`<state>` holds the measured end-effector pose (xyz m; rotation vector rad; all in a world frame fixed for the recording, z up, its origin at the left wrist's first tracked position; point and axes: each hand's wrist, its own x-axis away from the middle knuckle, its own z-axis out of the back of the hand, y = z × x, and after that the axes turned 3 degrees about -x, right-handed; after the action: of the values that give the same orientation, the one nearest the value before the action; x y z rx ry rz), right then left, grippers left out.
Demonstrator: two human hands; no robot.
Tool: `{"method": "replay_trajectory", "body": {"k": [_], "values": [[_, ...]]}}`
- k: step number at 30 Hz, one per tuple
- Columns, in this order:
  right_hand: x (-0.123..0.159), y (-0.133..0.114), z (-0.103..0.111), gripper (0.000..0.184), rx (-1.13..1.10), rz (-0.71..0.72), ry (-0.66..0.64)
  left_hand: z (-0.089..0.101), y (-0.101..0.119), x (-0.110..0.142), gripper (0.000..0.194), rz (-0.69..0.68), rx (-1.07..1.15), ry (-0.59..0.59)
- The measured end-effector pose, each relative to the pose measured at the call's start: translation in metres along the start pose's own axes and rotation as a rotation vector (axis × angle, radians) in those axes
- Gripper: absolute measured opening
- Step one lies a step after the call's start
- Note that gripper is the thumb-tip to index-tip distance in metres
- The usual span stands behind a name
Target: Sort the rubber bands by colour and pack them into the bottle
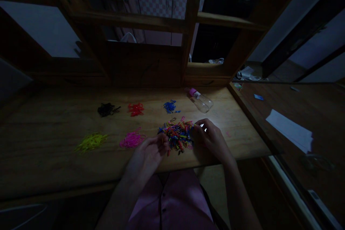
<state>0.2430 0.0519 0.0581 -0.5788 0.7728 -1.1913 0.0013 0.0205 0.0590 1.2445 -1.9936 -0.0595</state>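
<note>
While btl label (197,95), right of ctr, is too small to read, mixed pcs (179,137) mid-frame point every way; L hand (151,150) half-curled, R hand (212,136) pinched, grip unclear.

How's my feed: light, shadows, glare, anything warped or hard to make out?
Head view: dim overall, with a bright patch on the table by the right hand; head view: dark shadow beneath that hand; head view: the shelf frame splays outward at the sides, probably lens distortion; head view: pieces in the black pile merge, too dark to separate clearly.
</note>
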Motion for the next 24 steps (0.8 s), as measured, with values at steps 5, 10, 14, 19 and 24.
{"method": "replay_trajectory", "body": {"k": [5,10,14,19,24], "values": [[0.001,-0.003,0.001,0.015,-0.014,-0.016,0.021,-0.005,0.000,0.002,0.025,-0.014,0.094,0.077],[0.002,-0.005,0.000,0.019,-0.042,-0.023,0.059,-0.002,-0.001,0.000,0.025,-0.005,0.104,0.070],[0.002,-0.002,0.000,0.023,-0.085,-0.010,0.085,0.001,-0.001,-0.001,0.024,-0.012,0.059,0.042],[0.007,-0.021,0.000,0.017,-0.127,-0.021,0.147,-0.006,-0.003,0.004,0.034,-0.050,-0.021,-0.043],[0.018,-0.061,-0.011,0.011,-0.112,0.214,0.091,-0.024,-0.010,0.014,0.032,-0.547,-0.744,0.154]]}}
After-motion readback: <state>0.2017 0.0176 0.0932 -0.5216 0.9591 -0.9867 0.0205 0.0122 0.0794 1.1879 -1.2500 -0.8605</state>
